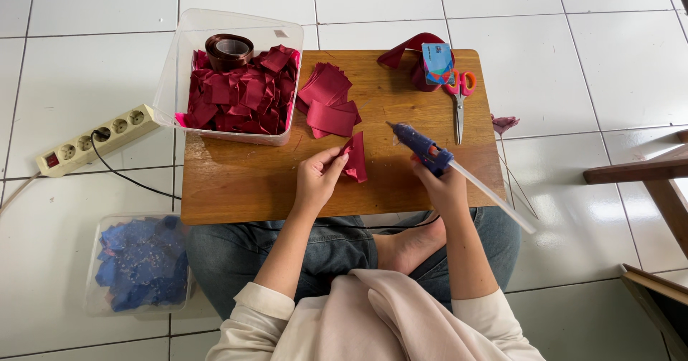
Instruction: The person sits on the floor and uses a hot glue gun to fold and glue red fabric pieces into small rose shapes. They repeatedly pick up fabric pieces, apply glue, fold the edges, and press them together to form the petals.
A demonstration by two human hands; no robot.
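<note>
My left hand (319, 175) pinches a folded dark red ribbon piece (355, 157) and holds it upright over the small wooden table (236, 182). A blue glue gun (423, 148) is gripped in my right hand (441, 184), with its nozzle aimed left towards the ribbon piece and a white glue stick trailing out of its back. A short gap separates the nozzle from the ribbon. A loose stack of cut red ribbon squares (328, 99) lies on the table just beyond my hands.
A clear plastic box (179, 67) at the table's back left holds many red ribbon pieces and a ribbon roll (229, 48). Orange-handled scissors (459, 96), a red ribbon coil and a blue card (436, 61) lie at the back right. On the floor: a power strip (93, 140), a tub of blue pieces (140, 261).
</note>
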